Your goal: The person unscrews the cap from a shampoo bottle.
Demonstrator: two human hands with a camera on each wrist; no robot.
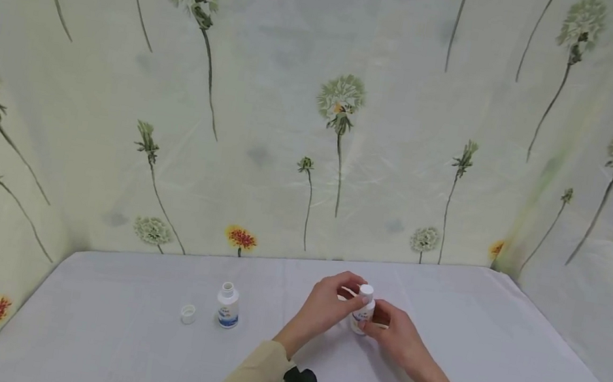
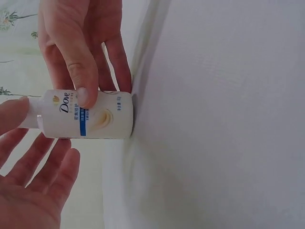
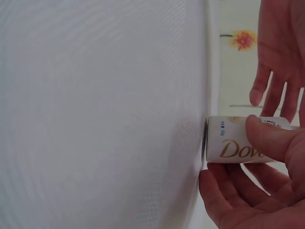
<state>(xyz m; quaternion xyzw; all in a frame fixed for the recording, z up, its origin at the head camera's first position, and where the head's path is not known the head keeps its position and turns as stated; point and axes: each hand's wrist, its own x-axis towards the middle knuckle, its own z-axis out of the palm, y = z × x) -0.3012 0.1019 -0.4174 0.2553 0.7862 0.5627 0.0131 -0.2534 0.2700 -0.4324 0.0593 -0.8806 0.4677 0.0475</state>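
The bottle [image 2: 107, 121] stands upright on the counter [image 1: 140, 351] — left hand [image 1: 325, 304] pinching its cap [image 1: 366, 290], right hand [image 1: 397, 337] gripping lower down — probably light, stiff and slightly slippery, best held round the middle.

The right hand [image 3: 269, 200] hides part of the bottle [image 3: 232, 139], whose top the right wrist view cuts off, the left hand [image 2: 31, 200], cropped by the left wrist view, partly covers the cap [image 2: 33, 120], and the label [image 1: 227, 314] on the other bottle [image 1: 228, 301] is too small to read.
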